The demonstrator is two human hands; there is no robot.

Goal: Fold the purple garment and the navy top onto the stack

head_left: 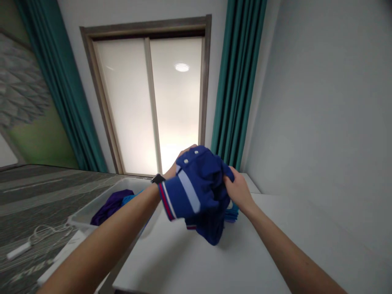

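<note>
A blue shirt (205,179) hangs bunched in the air above the white table, between my two hands. It has white buttons, a pale blue band and a red-and-white striped edge. My left hand (183,154) is at its far left side, mostly behind the cloth, with the fingers largely hidden; a dark watch (158,178) is on that wrist. On the right, my right hand (239,185) is closed, pinching a fold of the shirt between thumb and fingers. Behind the shirt, a stack of folded blue clothes (232,213) sits on the table, partly covered.
A translucent plastic bin (80,216) at left holds purple cloth (112,206) and bright blue cloth. The white table (183,265) meets a plain wall on the right. Further left lie a white power strip (18,250) and its cord on a dark patterned surface (36,196).
</note>
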